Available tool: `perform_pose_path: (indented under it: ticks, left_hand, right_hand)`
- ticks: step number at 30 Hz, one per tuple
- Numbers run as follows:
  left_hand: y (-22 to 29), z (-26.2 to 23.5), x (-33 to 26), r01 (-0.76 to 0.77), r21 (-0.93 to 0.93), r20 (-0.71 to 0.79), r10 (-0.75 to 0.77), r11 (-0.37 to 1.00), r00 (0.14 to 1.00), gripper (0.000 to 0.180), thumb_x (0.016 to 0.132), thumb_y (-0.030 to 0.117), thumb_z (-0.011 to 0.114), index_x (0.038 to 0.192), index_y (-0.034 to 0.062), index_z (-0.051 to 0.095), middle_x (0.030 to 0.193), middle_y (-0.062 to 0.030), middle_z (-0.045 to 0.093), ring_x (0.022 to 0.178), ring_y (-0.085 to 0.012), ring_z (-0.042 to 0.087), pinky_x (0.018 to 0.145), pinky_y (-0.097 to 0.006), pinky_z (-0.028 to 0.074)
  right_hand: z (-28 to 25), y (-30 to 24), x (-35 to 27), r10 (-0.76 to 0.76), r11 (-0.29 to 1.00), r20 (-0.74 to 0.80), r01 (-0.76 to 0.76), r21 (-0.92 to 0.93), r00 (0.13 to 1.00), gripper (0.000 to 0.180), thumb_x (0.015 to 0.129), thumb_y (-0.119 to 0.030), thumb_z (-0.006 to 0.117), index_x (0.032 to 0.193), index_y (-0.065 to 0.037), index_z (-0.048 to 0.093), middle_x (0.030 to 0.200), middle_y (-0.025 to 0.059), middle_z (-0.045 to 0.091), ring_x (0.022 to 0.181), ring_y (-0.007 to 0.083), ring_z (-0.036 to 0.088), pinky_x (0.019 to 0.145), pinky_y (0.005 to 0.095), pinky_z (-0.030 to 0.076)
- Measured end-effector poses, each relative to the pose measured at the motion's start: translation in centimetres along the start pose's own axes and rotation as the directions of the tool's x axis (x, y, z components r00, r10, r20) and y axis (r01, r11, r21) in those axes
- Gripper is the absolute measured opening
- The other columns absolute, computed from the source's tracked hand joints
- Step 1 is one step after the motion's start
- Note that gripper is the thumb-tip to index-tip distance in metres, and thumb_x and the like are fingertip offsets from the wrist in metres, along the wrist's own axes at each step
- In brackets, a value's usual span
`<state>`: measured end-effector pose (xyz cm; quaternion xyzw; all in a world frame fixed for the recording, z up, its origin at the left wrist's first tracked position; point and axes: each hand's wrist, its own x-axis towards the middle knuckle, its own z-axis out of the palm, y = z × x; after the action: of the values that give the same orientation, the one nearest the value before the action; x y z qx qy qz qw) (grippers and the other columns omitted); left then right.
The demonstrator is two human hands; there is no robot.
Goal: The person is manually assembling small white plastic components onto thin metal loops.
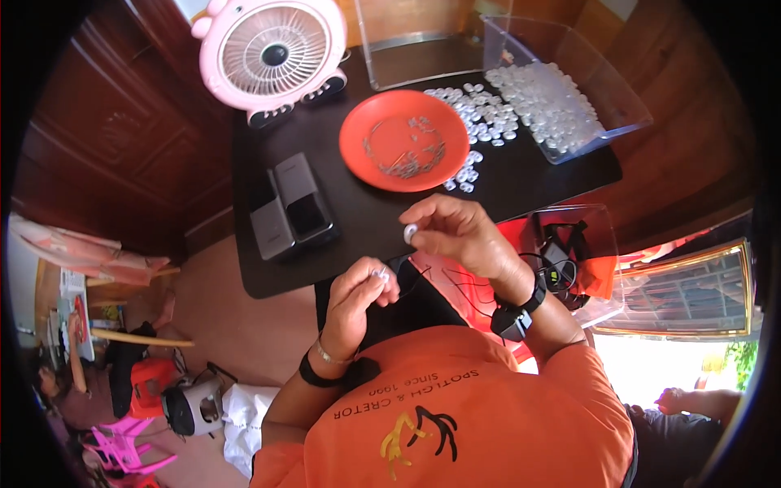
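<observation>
While the left hand (353, 302) pinches one whitish piece (380, 275), the right hand (472, 237) grips one white disc (410, 233).

The person wears an orange shirt (504, 407) with short sleeves, the right sleeve (590, 378) ending on the upper arm. The front carries dark lettering (407, 393) in a curved arrangement, appearing inverted in this view, and an emblem of branching strokes, one part yellow (399, 446), the other black (446, 435). The left hand (358, 299) and right hand (465, 232) are bare. The left wrist bears a thin, pale bracelet (329, 355) and a broad black band (310, 371). The right wrist bears a black strap (537, 293) with a boxy, dark unit (511, 324).
</observation>
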<state>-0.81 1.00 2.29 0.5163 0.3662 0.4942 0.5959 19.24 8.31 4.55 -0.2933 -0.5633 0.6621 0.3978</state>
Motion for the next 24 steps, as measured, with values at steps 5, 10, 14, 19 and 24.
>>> perform_pose_path:
  ticks: [5, 10, 14, 19, 24]
  left_hand:
    - [-0.4, -0.5, -0.1, -0.045, -0.183, -0.062, 0.034, 0.982, 0.997, 0.023, 0.094, 0.021, 0.045, 0.083, 0.0023, 0.052, 0.084, -0.0120, 0.062, 0.074, -0.0162, 0.058, 0.066, -0.026, 0.044]
    - [-1.1, -1.6, -0.7, -0.037, -0.276, -0.088, 0.013, 0.961, 0.996, 0.022, 0.093, 0.022, 0.045, 0.085, 0.0024, 0.053, 0.085, -0.0132, 0.063, 0.074, -0.0172, 0.058, 0.066, -0.027, 0.045]
    - [-1.2, -1.8, -0.8, -0.055, -0.243, -0.093, 0.033, 0.968, 0.995, 0.023, 0.093, 0.022, 0.045, 0.085, 0.0018, 0.053, 0.087, -0.0149, 0.064, 0.074, -0.0179, 0.059, 0.066, -0.028, 0.045]
    - [-1.0, -1.5, -0.8, -0.021, -0.235, -0.130, -0.010, 0.972, 0.991, 0.023, 0.092, 0.021, 0.044, 0.085, 0.0015, 0.054, 0.089, -0.0164, 0.065, 0.073, -0.0182, 0.059, 0.066, -0.028, 0.046]
    - [-1.0, -1.5, -1.0, -0.023, -0.250, -0.141, -0.013, 0.968, 0.990, 0.023, 0.092, 0.020, 0.043, 0.084, 0.0019, 0.054, 0.087, -0.0158, 0.065, 0.072, -0.0180, 0.059, 0.066, -0.028, 0.046]
  right_hand:
    - [2.7, 2.8, 0.6, 0.071, 0.990, 0.125, -0.086, 0.113, 0.990, 0.023, 0.088, 0.005, 0.062, 0.111, 0.000, 0.062, 0.097, 0.0051, 0.064, 0.087, 0.0089, 0.062, 0.078, 0.0240, 0.052]
    - [3.5, 3.3, 0.7, 0.074, 0.997, 0.090, -0.073, -0.009, 0.993, 0.017, 0.090, 0.001, 0.062, 0.107, 0.001, 0.064, 0.093, 0.0045, 0.066, 0.084, 0.0090, 0.063, 0.076, 0.0238, 0.053]
    - [4.1, 3.2, 0.7, 0.060, 0.998, -0.007, -0.060, 0.036, 0.998, 0.014, 0.092, -0.002, 0.061, 0.105, 0.000, 0.064, 0.091, 0.0035, 0.068, 0.082, 0.0088, 0.063, 0.072, 0.0226, 0.053]
    - [4.7, 3.9, 0.5, 0.037, 0.999, -0.035, -0.037, 0.018, 0.999, 0.013, 0.093, -0.003, 0.059, 0.104, 0.002, 0.063, 0.088, 0.0029, 0.067, 0.080, 0.0070, 0.062, 0.072, 0.0228, 0.052]
    - [4.8, 3.6, 0.0, 0.035, 0.999, -0.040, -0.036, -0.024, 0.999, 0.015, 0.094, -0.003, 0.058, 0.107, 0.002, 0.064, 0.090, 0.0035, 0.068, 0.082, 0.0066, 0.062, 0.073, 0.0224, 0.053]
